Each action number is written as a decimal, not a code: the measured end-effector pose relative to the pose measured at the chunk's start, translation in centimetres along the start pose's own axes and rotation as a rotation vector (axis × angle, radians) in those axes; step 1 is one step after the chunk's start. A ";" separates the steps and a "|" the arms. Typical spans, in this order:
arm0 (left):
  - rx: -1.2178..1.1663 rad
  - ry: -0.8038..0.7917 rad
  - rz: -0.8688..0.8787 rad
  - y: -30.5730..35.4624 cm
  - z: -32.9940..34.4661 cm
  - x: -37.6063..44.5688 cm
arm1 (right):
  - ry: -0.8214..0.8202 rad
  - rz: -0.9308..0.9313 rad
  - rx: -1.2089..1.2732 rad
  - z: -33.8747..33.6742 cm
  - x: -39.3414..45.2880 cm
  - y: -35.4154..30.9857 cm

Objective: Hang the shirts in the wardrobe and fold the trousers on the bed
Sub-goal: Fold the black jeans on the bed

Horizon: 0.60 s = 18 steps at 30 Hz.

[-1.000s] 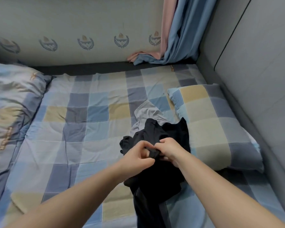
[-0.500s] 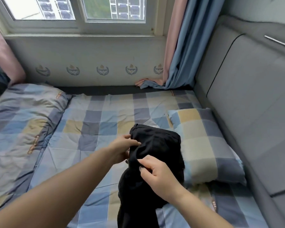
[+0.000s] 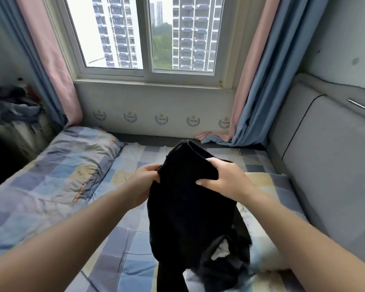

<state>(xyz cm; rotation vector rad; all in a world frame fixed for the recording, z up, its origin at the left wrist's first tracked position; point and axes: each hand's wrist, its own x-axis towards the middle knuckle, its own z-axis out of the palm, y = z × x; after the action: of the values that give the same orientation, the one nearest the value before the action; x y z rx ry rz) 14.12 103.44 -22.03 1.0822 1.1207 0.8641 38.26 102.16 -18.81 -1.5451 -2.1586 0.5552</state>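
A black garment [image 3: 183, 207] hangs lifted above the bed [image 3: 118, 260], its lower part trailing down to the cover. My left hand [image 3: 147, 175] grips its upper left edge with curled fingers. My right hand [image 3: 221, 178] grips the upper right edge, thumb on the front of the cloth. A bit of pale grey cloth [image 3: 220, 250] shows beneath the black fabric. I cannot tell whether the black piece is a shirt or trousers. No wardrobe is in view.
A checked pillow [image 3: 268, 186] lies to the right, partly behind my right arm. A folded checked quilt [image 3: 57, 175] lies at the left. A grey padded headboard [image 3: 333, 165] bounds the right side. Window [image 3: 148, 34] and curtains stand behind the bed.
Both hands raised the black garment off the bed to chest height. My view tilted upward, bringing the window into sight. The hands moved apart along the garment's top edge.
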 end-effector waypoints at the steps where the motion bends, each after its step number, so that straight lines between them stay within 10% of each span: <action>1: -0.004 0.034 0.017 0.6 -0.5 -0.4 | -0.081 -0.014 0.022 -0.2 0.4 -1.0; 7: 0.021 0.277 0.128 2.8 -4.3 -3.4 | -0.165 0.094 0.568 3.4 2.3 -8.4; 18: 0.530 0.092 0.543 4.1 -13.7 -16.9 | 0.033 0.338 1.192 10.2 5.4 -25.1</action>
<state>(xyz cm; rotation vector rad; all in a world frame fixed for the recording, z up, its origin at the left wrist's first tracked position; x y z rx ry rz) -3.19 91.82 -14.78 1.8581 1.1825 1.0707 11.48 99.00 -12.95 -1.1306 -1.0560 1.5283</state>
